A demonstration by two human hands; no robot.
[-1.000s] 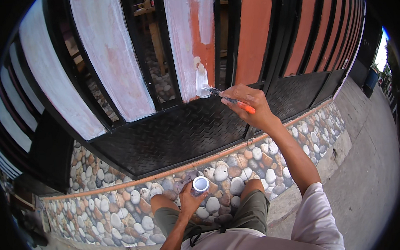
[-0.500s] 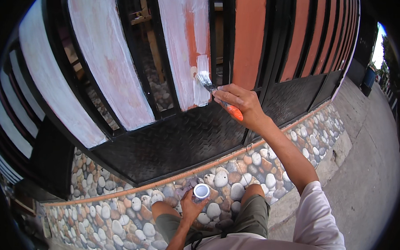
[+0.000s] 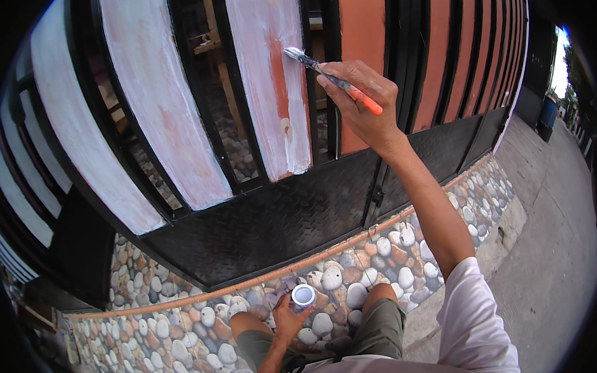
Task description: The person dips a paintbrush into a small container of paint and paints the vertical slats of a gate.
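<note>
My right hand (image 3: 364,99) grips a paintbrush (image 3: 331,75) by its dark handle with an orange end. The white-loaded bristles rest against a gate slat (image 3: 258,69) that is mostly coated in streaky white, with an orange strip showing down its right part. Low in front of my knees, my left hand (image 3: 290,316) is wrapped round a small white paint pot (image 3: 303,295), its open mouth facing up. Pale paint shows inside the pot. A greyish cloth-like thing (image 3: 278,294) lies by that hand, its kind unclear.
More whitened slats (image 3: 157,93) stand to the left, orange slats (image 3: 362,39) to the right, with black bars between. Below them runs a black textured metal panel (image 3: 260,227). Pebble-patterned ground (image 3: 185,328) lies under me, and grey pavement (image 3: 549,197) stretches off to the right.
The paintbrush in my right hand has moved up the slat, from near its lower end. White now covers more of the slat's lower right edge. My left hand still holds the pot.
</note>
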